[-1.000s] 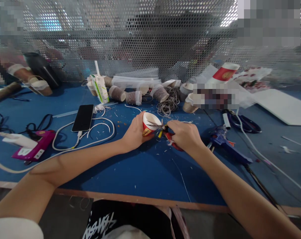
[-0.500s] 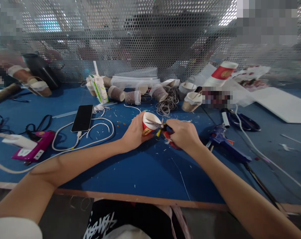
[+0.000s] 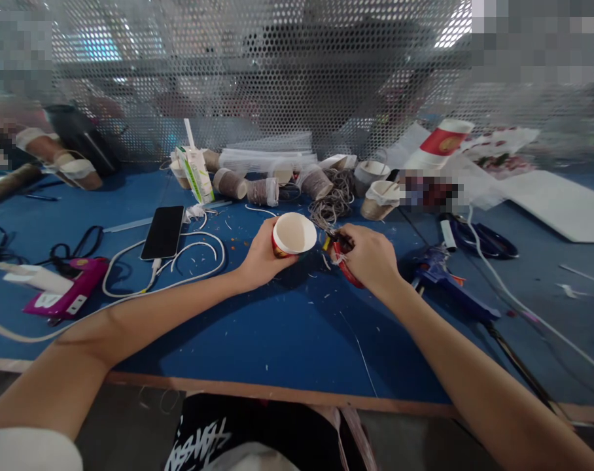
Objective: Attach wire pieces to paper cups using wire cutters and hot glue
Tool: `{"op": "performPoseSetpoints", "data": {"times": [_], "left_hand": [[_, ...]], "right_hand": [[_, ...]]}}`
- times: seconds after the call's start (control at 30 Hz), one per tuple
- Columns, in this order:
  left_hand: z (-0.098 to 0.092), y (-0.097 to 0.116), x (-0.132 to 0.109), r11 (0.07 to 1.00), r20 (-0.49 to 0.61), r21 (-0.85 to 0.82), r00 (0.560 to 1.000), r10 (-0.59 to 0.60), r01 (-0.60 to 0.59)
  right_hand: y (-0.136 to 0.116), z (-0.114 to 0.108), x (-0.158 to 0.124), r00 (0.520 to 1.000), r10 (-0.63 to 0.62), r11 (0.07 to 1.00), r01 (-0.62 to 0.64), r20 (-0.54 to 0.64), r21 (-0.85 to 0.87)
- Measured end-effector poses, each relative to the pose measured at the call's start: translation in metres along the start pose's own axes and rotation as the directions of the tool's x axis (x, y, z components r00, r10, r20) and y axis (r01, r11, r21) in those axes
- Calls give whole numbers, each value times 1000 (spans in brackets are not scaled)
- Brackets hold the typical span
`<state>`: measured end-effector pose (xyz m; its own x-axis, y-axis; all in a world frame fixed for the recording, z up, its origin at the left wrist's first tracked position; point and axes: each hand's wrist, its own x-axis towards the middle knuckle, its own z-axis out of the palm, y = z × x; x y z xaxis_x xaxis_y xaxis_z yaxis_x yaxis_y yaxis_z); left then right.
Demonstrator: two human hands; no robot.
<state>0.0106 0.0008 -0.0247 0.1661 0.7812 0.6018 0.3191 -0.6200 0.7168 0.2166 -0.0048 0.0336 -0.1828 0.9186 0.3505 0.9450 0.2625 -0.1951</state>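
Observation:
My left hand (image 3: 261, 256) is wrapped round a small red and white paper cup (image 3: 292, 234), held upright with its open mouth facing up, just above the blue table (image 3: 258, 327). My right hand (image 3: 369, 259) is closed on red-handled scissors (image 3: 345, 260), whose blades point left toward the cup and are mostly hidden by my fingers. The scissors sit a short gap to the right of the cup and do not touch it.
Several twine-wrapped cups (image 3: 263, 191) and a tangle of twine (image 3: 332, 203) lie behind the hands. A phone (image 3: 164, 231) with a white cable (image 3: 199, 267) and a pink tool (image 3: 71, 293) are to the left. A blue glue gun (image 3: 444, 281) lies to the right. A perforated screen (image 3: 277, 78) backs the table.
The scissor blades have come out of the cup's mouth and drawn back to the right. My left hand has turned the cup upright and raised it slightly.

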Motion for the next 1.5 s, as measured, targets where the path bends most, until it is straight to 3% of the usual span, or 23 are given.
{"op": "performPoseSetpoints", "data": {"times": [0.17, 0.33, 0.4, 0.5, 0.7, 0.77, 0.9, 1.0, 1.23, 1.5], "left_hand": [[-1, 3, -2, 988, -88, 142, 993, 75, -62], [1, 5, -5, 976, -60, 143, 983, 172, -162], [1, 5, -4, 987, -47, 117, 992, 120, -114], [0, 9, -2, 997, -33, 61, 998, -48, 50], [-3, 19, 4, 942, -64, 14, 940, -334, 336], [-3, 21, 5, 933, -46, -7, 932, -361, 361], [-4, 22, 5, 927, -30, -22, 927, -375, 374], [-4, 20, 4, 922, -5, -36, 923, -385, 385], [-4, 19, 3, 945, 105, -37, 942, -319, 324], [0, 25, -1, 944, -40, 265, 981, -192, 196]], "right_hand": [[-1, 4, 0, 999, 26, 999, -28, 47, 42], [-1, 10, -1, 998, -8, 980, -5, 68, 201], [-3, 11, -2, 998, -17, 964, 2, 53, 265], [-8, 10, -4, 1000, -3, 931, 3, 0, 364], [-13, 8, -5, 989, 111, 824, -144, 93, 549], [-11, 9, -4, 994, 99, 848, -104, 39, 520], [-2, 10, -2, 996, -31, 950, 54, -78, 307], [1, 6, -2, 991, -112, 980, 122, -71, 157], [-2, -4, -3, 990, -138, 986, 137, -3, -100], [-8, -2, -6, 985, -174, 978, 175, 19, -113]]}}
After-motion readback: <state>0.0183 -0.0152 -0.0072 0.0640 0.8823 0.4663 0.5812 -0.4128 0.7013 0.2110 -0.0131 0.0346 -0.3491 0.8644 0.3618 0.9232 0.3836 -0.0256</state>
